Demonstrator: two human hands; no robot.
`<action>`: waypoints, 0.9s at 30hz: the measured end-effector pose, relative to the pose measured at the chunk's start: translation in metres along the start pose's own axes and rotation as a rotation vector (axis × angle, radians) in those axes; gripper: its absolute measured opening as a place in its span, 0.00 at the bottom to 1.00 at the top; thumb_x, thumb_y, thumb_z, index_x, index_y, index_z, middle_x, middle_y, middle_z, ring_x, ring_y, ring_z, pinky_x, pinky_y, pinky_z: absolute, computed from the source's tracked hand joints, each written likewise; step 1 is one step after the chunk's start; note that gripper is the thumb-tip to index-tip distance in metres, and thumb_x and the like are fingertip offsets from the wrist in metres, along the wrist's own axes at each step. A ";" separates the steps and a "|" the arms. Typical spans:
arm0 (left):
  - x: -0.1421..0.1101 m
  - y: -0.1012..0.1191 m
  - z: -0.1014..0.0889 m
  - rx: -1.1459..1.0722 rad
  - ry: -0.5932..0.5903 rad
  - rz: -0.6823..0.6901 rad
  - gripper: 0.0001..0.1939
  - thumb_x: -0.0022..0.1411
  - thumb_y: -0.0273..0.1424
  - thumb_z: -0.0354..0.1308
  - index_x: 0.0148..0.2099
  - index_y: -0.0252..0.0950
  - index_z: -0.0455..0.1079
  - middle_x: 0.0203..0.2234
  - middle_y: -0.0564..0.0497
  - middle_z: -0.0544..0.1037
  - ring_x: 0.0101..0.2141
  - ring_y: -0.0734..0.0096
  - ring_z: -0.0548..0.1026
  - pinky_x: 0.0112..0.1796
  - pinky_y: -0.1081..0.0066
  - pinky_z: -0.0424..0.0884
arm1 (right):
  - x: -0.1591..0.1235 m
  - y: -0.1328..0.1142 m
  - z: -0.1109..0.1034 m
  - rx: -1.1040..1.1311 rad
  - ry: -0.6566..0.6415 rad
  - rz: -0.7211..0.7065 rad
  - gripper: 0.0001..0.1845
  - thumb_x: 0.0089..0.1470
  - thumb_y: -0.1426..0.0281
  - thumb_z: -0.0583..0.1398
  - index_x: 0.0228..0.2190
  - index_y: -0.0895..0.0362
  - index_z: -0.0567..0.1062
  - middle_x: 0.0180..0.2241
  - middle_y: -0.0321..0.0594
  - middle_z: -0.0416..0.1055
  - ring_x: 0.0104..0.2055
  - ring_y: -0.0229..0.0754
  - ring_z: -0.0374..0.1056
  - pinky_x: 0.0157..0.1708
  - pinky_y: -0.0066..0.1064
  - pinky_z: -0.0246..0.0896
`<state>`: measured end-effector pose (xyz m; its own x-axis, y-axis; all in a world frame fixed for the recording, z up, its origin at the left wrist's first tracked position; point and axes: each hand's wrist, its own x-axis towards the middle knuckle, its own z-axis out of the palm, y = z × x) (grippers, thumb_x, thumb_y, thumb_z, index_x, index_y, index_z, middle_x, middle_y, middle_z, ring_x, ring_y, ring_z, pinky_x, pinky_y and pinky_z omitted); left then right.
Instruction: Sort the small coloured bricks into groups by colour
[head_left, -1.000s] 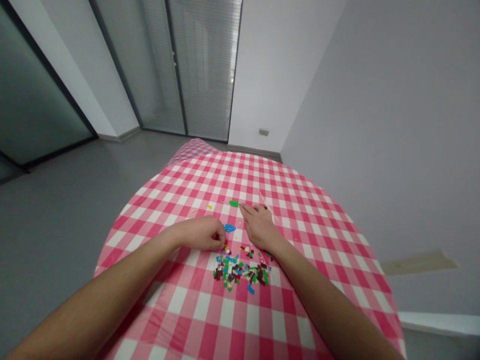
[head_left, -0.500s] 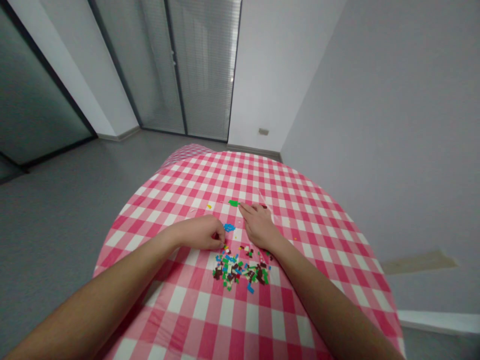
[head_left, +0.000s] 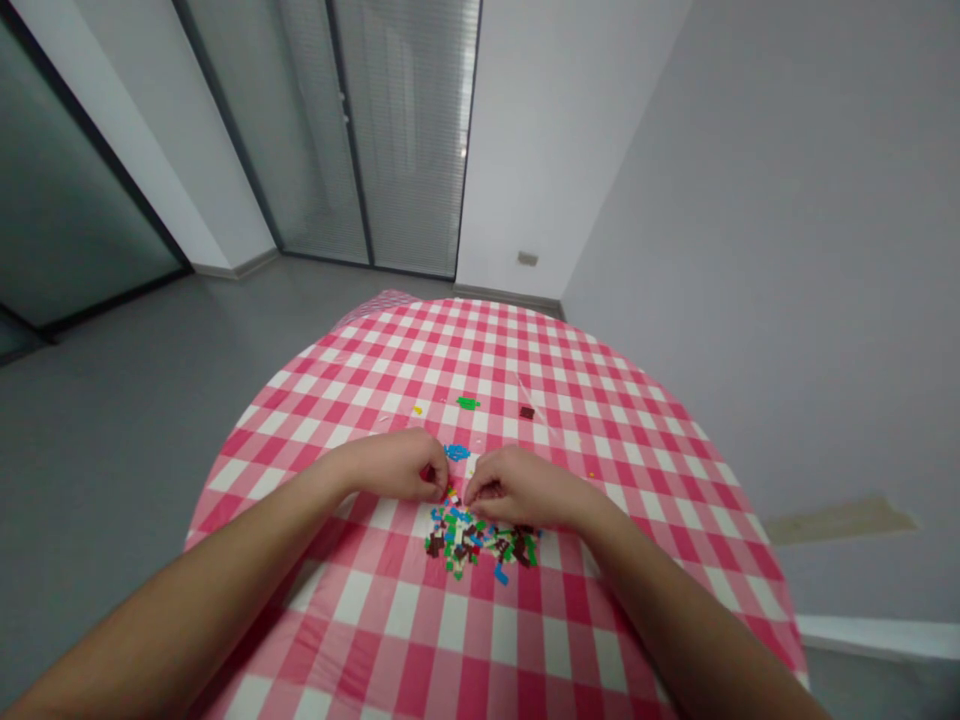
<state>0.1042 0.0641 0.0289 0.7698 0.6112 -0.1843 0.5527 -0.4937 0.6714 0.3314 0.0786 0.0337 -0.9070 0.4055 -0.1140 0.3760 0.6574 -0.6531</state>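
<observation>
A loose pile of small building bricks (head_left: 469,540) in green, blue, brown, white and red lies on the checked tablecloth in front of me. My left hand (head_left: 409,465) rests at the pile's far left edge, its fingers pinched together by a few tiny yellow and red pieces. Opposite it, my right hand (head_left: 514,485) has curled fingers at the pile's far edge. Whatever either hand may hold is too small to make out. Just beyond the hands lies a blue cluster of bricks (head_left: 457,452). Farther off are a green cluster (head_left: 468,403) and a dark brown cluster (head_left: 527,412).
A red-and-white checked tablecloth (head_left: 390,620) covers the rounded table. Small yellow pieces (head_left: 418,410) lie beyond my left hand, and an orange piece (head_left: 591,474) lies to the right. A grey wall (head_left: 787,250) stands close on the right side.
My right hand has come back from near the green and brown clusters to the pile, its fingers now curled. The brown cluster is uncovered. My left hand has stayed in place.
</observation>
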 end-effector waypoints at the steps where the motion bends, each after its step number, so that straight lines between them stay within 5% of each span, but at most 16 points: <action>1: 0.000 0.000 0.001 0.001 -0.008 -0.005 0.09 0.55 0.20 0.56 0.30 0.34 0.76 0.23 0.55 0.76 0.24 0.80 0.68 0.28 0.78 0.60 | 0.001 -0.002 0.003 -0.019 -0.010 -0.019 0.10 0.51 0.79 0.61 0.33 0.57 0.82 0.31 0.38 0.78 0.30 0.37 0.70 0.31 0.25 0.59; 9: -0.003 -0.003 0.000 0.018 -0.053 -0.036 0.12 0.52 0.17 0.58 0.33 0.35 0.79 0.27 0.54 0.80 0.26 0.78 0.72 0.30 0.79 0.64 | 0.013 -0.006 0.027 -0.229 0.049 -0.064 0.09 0.59 0.69 0.61 0.37 0.54 0.82 0.36 0.38 0.79 0.36 0.39 0.70 0.35 0.28 0.58; 27: -0.003 -0.003 -0.002 0.002 -0.051 -0.036 0.09 0.53 0.19 0.59 0.34 0.35 0.78 0.28 0.53 0.80 0.28 0.75 0.74 0.31 0.79 0.64 | 0.006 -0.038 0.014 -0.563 -0.129 0.088 0.11 0.59 0.74 0.56 0.29 0.60 0.78 0.30 0.43 0.76 0.30 0.42 0.69 0.26 0.32 0.50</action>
<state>0.0996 0.0646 0.0292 0.7650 0.5958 -0.2446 0.5806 -0.4734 0.6624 0.3091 0.0470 0.0476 -0.8702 0.4166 -0.2632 0.4621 0.8754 -0.1420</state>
